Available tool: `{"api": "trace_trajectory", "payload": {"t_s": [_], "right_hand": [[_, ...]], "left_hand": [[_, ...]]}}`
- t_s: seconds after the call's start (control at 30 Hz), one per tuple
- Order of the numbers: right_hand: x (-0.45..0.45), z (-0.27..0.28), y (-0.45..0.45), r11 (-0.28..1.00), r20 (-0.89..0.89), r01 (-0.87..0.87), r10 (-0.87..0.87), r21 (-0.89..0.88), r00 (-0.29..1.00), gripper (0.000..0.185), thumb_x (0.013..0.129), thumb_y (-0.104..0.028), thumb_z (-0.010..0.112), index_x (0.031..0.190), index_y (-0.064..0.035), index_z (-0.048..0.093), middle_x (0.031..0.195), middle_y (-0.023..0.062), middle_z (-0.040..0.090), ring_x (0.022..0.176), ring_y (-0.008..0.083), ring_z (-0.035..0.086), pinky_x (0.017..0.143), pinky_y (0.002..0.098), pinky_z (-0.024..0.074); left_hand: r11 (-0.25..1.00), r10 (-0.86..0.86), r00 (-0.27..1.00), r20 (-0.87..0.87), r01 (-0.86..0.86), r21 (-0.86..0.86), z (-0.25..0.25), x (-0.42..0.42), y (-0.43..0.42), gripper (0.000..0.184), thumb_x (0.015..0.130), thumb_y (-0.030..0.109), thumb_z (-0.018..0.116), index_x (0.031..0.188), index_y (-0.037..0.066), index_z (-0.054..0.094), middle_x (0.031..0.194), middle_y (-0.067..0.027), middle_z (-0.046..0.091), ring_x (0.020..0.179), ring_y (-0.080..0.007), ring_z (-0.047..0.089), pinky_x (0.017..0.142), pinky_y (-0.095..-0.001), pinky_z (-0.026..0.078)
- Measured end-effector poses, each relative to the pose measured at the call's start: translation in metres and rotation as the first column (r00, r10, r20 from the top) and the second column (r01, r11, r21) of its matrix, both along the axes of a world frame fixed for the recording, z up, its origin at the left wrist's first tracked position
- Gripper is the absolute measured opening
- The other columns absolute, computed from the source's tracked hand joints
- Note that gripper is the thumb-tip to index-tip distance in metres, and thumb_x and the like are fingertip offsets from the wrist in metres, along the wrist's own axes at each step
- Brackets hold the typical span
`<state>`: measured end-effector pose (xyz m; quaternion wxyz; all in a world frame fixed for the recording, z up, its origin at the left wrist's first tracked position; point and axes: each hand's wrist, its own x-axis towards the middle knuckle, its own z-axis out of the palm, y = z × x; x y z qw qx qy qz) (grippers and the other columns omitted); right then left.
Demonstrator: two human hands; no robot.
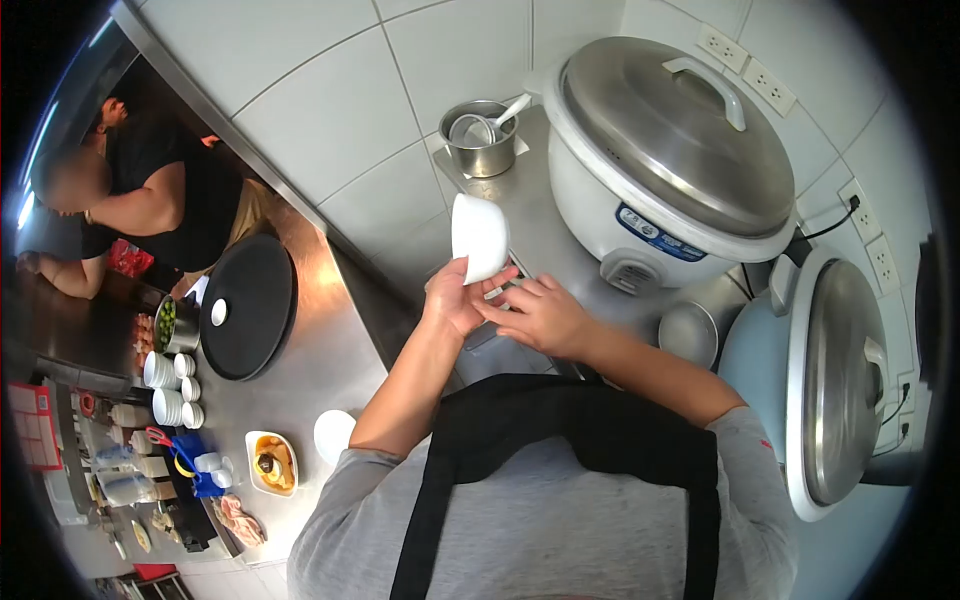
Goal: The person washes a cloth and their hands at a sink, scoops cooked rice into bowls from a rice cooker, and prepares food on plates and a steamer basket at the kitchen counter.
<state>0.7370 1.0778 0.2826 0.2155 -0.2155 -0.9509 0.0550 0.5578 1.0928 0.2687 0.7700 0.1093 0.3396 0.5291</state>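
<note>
The step in hand looks like handling the white bowl (481, 238), tilted, left of the large rice cooker (592, 205). The left hand (457, 298) grips it; the right hand's (545, 318) fingers spread loosely nearby — the next move calls for steadiness.

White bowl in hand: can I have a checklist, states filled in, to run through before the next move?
1. Bowl gripped: ok, in the left hand.
2. Bowl upright: not ok, tipped on its side.
3. Bowl's inside clean: cannot tell, turned from view.
4. Right hand off the bowl: cannot tell, fingers overlap the left hand.
5. White cooker covered: ok, lid on.
6. Strainer in its pot: ok.
</note>
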Motion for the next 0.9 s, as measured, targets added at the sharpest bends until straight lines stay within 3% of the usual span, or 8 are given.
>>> {"api": "trace_trajectory", "payload": {"t_s": [0.13, 0.23, 0.33, 0.43, 0.53, 0.73, 0.83, 0.9], "right_hand": [[0.022, -0.001, 0.011, 0.994, 0.137, 0.033, -0.018, -0.105, 0.990, 0.043, 0.078, -0.024, 0.058, 0.120, -0.0215, 0.054, 0.085, 0.0019, 0.051, 0.082, 0.0188, 0.049, 0.068, 0.0346, 0.0356], [-0.001, 0.020, 0.013, 0.999, -0.271, 0.047, -0.050, -0.017, 0.961, 0.038, 0.078, -0.020, 0.054, 0.117, -0.0212, 0.056, 0.086, 0.0025, 0.052, 0.081, 0.0202, 0.050, 0.067, 0.0340, 0.0355], [-0.016, 0.036, 0.019, 0.971, -0.085, 0.214, -0.205, 0.111, 0.975, 0.035, 0.078, -0.019, 0.051, 0.112, -0.0206, 0.058, 0.088, 0.0026, 0.052, 0.082, 0.0216, 0.050, 0.069, 0.0342, 0.0361], [-0.010, 0.009, 0.031, 0.971, 0.077, 0.139, -0.156, 0.197, 0.985, 0.031, 0.078, -0.019, 0.053, 0.108, -0.0209, 0.059, 0.088, 0.0023, 0.051, 0.083, 0.0222, 0.050, 0.071, 0.0347, 0.0364], [0.003, 0.017, 0.035, 0.990, -0.055, 0.003, 0.005, 0.142, 0.998, 0.027, 0.073, -0.018, 0.059, 0.101, -0.0173, 0.060, 0.091, 0.0017, 0.051, 0.087, 0.0229, 0.050, 0.076, 0.0380, 0.0369], [-0.022, 0.076, 0.044, 0.993, -0.392, -0.021, 0.066, 0.118, 0.918, 0.025, 0.065, -0.015, 0.072, 0.086, -0.0115, 0.059, 0.099, 0.0048, 0.053, 0.100, 0.0243, 0.050, 0.083, 0.0403, 0.0376], [0.009, 0.097, 0.036, 0.998, -0.323, -0.061, 0.063, 0.016, 0.944, 0.028, 0.066, -0.011, 0.067, 0.093, -0.0113, 0.057, 0.098, 0.0078, 0.053, 0.093, 0.0279, 0.051, 0.082, 0.0410, 0.0401], [0.039, 0.142, 0.054, 0.928, -0.435, 0.304, -0.187, 0.217, 0.881, 0.035, 0.068, -0.010, 0.066, 0.102, -0.0094, 0.056, 0.104, 0.0127, 0.053, 0.095, 0.0315, 0.050, 0.082, 0.0430, 0.0412]], "left_hand": [[0.991, -0.035, 0.989, -0.144, 0.016, -0.130, 0.006, -0.004, 0.001, 0.035, 0.089, 0.023, 0.035, 0.118, 0.010, 0.047, 0.112, -0.0098, 0.057, 0.106, -0.0262, 0.054, 0.085, -0.0444, 0.033], [0.992, -0.042, 0.989, -0.139, 0.025, -0.123, 0.006, -0.009, 0.006, 0.035, 0.089, 0.024, 0.033, 0.118, 0.010, 0.047, 0.113, -0.0085, 0.057, 0.108, -0.0221, 0.053, 0.086, -0.0442, 0.031], [0.995, -0.043, 0.996, -0.079, 0.036, -0.095, 0.006, -0.010, 0.010, 0.035, 0.089, 0.023, 0.033, 0.118, 0.010, 0.047, 0.113, -0.0076, 0.057, 0.106, -0.0213, 0.053, 0.084, -0.0441, 0.032], [0.996, -0.094, 0.995, 0.019, 0.094, -0.009, 0.007, -0.015, 0.012, 0.035, 0.088, 0.023, 0.034, 0.117, 0.010, 0.047, 0.109, -0.0066, 0.059, 0.101, -0.0207, 0.055, 0.081, -0.0441, 0.032], [0.995, 0.002, 0.998, -0.062, -0.008, -0.104, 0.022, -0.012, 0.012, 0.036, 0.086, 0.023, 0.038, 0.118, 0.010, 0.046, 0.102, -0.0056, 0.060, 0.095, -0.0206, 0.055, 0.076, -0.0404, 0.034], [0.995, 0.049, 0.995, -0.083, -0.057, -0.087, 0.013, -0.009, 0.003, 0.041, 0.083, 0.023, 0.045, 0.122, 0.010, 0.041, 0.111, -0.0094, 0.054, 0.094, -0.0244, 0.055, 0.081, -0.0484, 0.035], [0.986, 0.111, 0.969, -0.220, -0.136, -0.100, -0.015, -0.029, 0.006, 0.052, 0.086, 0.040, 0.044, 0.129, 0.013, 0.036, 0.126, -0.0076, 0.046, 0.112, -0.0278, 0.047, 0.098, -0.0545, 0.020], [0.975, 0.194, 0.956, -0.219, -0.213, -0.068, -0.011, -0.048, -0.003, 0.062, 0.081, 0.052, 0.046, 0.131, 0.017, 0.035, 0.131, -0.0074, 0.041, 0.119, -0.0295, 0.040, 0.098, -0.0579, 0.017]]}}
